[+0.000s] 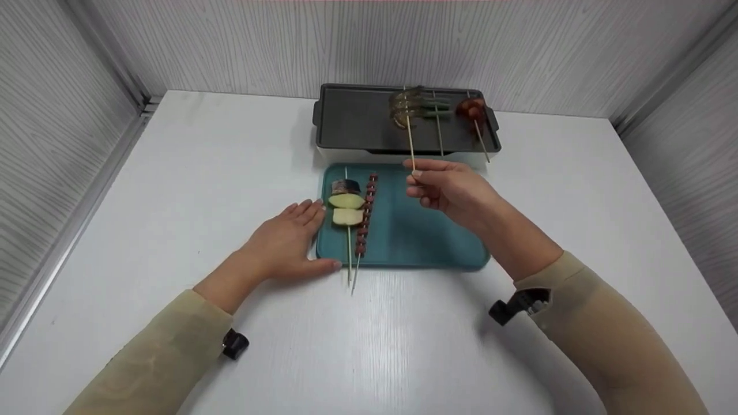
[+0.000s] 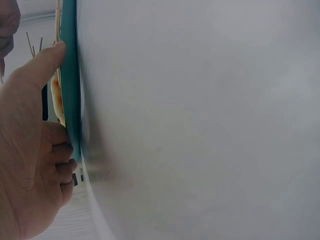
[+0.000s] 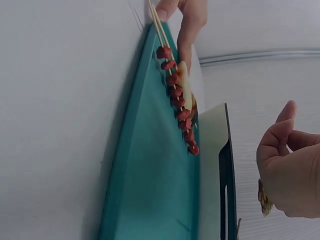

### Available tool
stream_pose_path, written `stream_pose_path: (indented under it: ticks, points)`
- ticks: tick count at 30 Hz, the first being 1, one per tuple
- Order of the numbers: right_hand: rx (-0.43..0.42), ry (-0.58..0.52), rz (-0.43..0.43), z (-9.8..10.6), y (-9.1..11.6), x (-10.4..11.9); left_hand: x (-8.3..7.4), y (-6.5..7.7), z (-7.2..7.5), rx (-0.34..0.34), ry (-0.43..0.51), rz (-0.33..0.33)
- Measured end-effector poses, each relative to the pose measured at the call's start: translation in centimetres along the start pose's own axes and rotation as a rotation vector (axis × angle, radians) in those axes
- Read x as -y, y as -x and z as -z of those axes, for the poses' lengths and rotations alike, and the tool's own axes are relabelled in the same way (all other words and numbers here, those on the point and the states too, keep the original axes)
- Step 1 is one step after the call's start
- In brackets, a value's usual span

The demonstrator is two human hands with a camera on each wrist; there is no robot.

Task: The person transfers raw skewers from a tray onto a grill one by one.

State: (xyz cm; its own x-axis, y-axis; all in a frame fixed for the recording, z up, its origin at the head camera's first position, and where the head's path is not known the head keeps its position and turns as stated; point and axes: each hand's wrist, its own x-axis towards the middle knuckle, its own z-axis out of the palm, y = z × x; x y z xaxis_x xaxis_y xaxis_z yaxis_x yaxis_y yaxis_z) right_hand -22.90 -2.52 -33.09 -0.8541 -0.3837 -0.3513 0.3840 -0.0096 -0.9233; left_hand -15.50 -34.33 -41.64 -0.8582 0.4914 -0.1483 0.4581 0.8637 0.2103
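Observation:
My right hand [image 1: 452, 190] pinches the lower end of a wooden skewer [image 1: 411, 141] between thumb and fingers. Brown, curved, glossy pieces resembling shrimp [image 1: 399, 108] sit on its upper part, above the black griddle plate [image 1: 351, 118]. In the right wrist view the hand hides most of that skewer. My left hand [image 1: 282, 245] lies at the left side of the teal tray [image 1: 426, 230], fingers extended, thumb by the near corner. On the tray, beside that hand, are a skewer of pale slices and a dark piece [image 1: 347, 216] and a skewer of small red pieces [image 1: 361, 231].
On the griddle's right part lie a skewer with green pods [image 1: 436, 109] and one with a reddish-brown piece [image 1: 473, 108], their sticks reaching toward the near rim. The griddle stands right behind the tray on a white table [image 1: 369, 346]. Grey wood-grain panels [image 1: 248, 46] enclose the table.

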Motion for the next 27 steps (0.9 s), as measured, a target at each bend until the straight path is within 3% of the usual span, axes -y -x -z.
stream_pose_path:
  ticks: [11, 27]
  points:
    - [-0.064, -0.030, -0.032, -0.6, -3.7, -0.2, 0.0, 0.0, 0.1, 0.023, 0.003, 0.009]
    - [-0.123, -0.076, -0.065, -0.9, -5.7, -0.7, -0.2, 0.0, 0.3, 0.023, -0.002, 0.007]
